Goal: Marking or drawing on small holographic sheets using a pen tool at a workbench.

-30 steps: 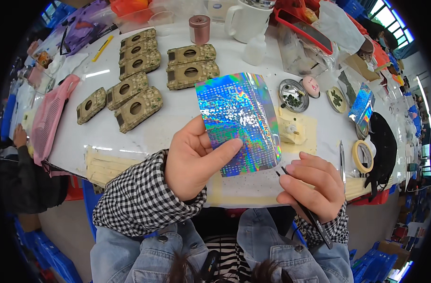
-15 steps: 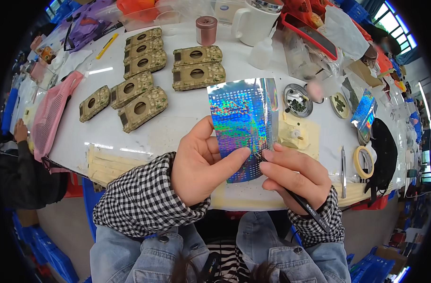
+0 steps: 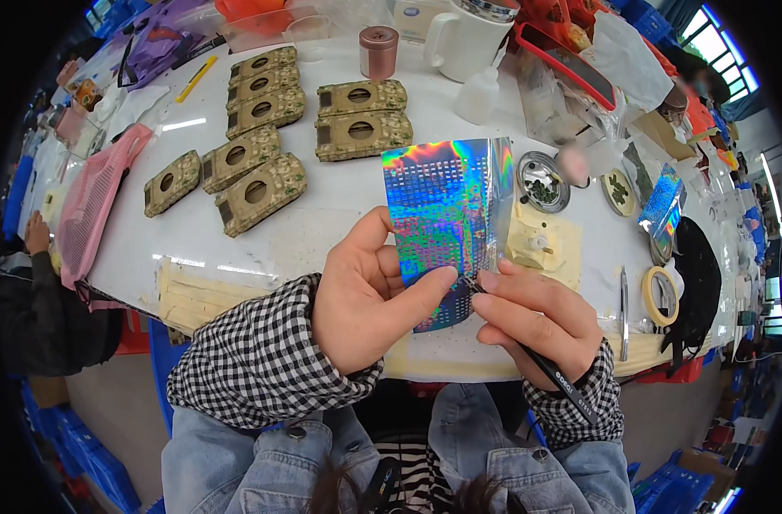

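Note:
My left hand (image 3: 361, 304) holds a shiny holographic sheet (image 3: 438, 201) upright, thumb across its front and fingers behind. Rows of small square marks cover its rainbow-blue surface. In my right hand (image 3: 541, 317) are slim black tweezers (image 3: 555, 377), pinched between thumb and fingers. Their tips meet the sheet's lower right part, close to my left thumb; whether anything tiny sits between them is too small to tell. Beyond my left hand lie several camouflage model tank hulls (image 3: 262, 194), each with a round hole on top.
A yellow pad (image 3: 549, 257) with a small white item and a round metal dish (image 3: 543, 195) of dark green bits lie to the right. Farther right are a tape roll (image 3: 660, 294) and metal tweezers (image 3: 624, 313). A white mug (image 3: 464, 43) and pink tin (image 3: 378, 53) stand behind.
The sheet has tilted slightly and shifted a little to the right, so its colour reflections differ. Both hands keep nearly the same place and grip.

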### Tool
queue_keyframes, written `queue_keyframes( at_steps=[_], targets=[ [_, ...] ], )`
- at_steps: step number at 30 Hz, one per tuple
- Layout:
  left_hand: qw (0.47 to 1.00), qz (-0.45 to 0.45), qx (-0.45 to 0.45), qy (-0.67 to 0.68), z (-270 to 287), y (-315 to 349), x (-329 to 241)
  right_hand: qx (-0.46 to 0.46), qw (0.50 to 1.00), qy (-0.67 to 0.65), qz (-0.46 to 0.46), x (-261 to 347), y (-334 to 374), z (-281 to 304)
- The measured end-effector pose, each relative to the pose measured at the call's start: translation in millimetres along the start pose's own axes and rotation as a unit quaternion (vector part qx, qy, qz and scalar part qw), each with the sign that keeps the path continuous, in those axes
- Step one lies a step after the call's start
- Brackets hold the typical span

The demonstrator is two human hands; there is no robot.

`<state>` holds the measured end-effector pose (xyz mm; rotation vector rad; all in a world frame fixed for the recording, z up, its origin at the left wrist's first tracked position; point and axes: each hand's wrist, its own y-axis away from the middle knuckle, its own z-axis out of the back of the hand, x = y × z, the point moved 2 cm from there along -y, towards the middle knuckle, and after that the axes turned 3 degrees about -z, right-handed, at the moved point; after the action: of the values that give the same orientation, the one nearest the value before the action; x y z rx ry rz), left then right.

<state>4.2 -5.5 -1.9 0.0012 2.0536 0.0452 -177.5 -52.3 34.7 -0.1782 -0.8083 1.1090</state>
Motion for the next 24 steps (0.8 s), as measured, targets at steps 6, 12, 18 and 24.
queue_keyframes(
  at_steps=[6,12,18,24],
  targets=[
    [1.000,-0.008,-0.006,-0.008,-2.3,0.8,-0.7,-0.003,1.000,0.009,0.009,-0.5,1.0,-0.3],
    [1.000,0.003,-0.007,-0.015,-1.1,1.5,-1.6,-0.011,1.000,0.011,0.022,-2.8,0.2,-1.2],
    [1.000,-0.002,-0.011,0.014,-1.6,-0.8,1.2,-0.022,0.995,0.074,0.070,-0.1,1.2,-4.2],
    [0.999,0.010,-0.007,0.051,0.7,-1.9,3.3,-0.030,0.980,0.140,0.138,2.9,1.1,-8.3]
  ],
)
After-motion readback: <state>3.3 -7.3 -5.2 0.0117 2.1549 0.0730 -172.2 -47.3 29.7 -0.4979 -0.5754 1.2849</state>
